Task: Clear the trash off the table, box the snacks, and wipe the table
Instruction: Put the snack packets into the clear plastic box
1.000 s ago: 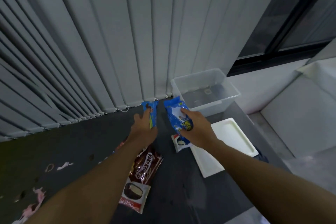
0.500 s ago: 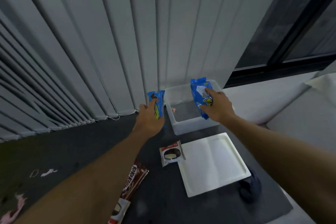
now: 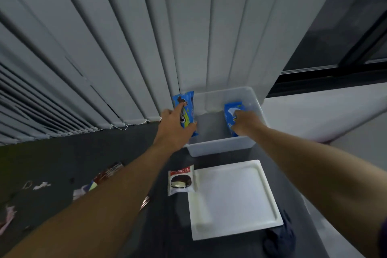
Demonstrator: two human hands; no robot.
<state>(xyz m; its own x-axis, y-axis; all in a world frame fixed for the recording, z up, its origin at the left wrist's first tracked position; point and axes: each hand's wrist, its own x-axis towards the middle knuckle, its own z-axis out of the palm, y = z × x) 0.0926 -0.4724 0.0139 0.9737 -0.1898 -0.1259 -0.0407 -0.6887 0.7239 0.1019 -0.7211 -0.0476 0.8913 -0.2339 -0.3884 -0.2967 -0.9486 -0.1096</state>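
A clear plastic box [image 3: 219,147] stands at the far end of the dark table [image 3: 62,163]. My right hand [image 3: 246,124] reaches down inside the box, gripping a blue snack packet [image 3: 231,114] low near the box floor. My left hand [image 3: 174,130] holds a second blue snack packet [image 3: 185,109] upright over the box's left wall. A Choco Pie packet [image 3: 180,180] lies flat on the table in front of the box. A brown snack wrapper [image 3: 107,174] lies partly hidden under my left forearm.
The white box lid [image 3: 234,201] lies flat right of the Choco Pie. A dark blue cloth [image 3: 280,239] sits at the lid's near right corner. Pink and white scraps [image 3: 39,185] dot the table's left part. Vertical blinds [image 3: 125,48] hang right behind the box.
My right hand has gone from above the box rim down into the box with its packet. My left hand has carried its packet right, up to the box's left wall.
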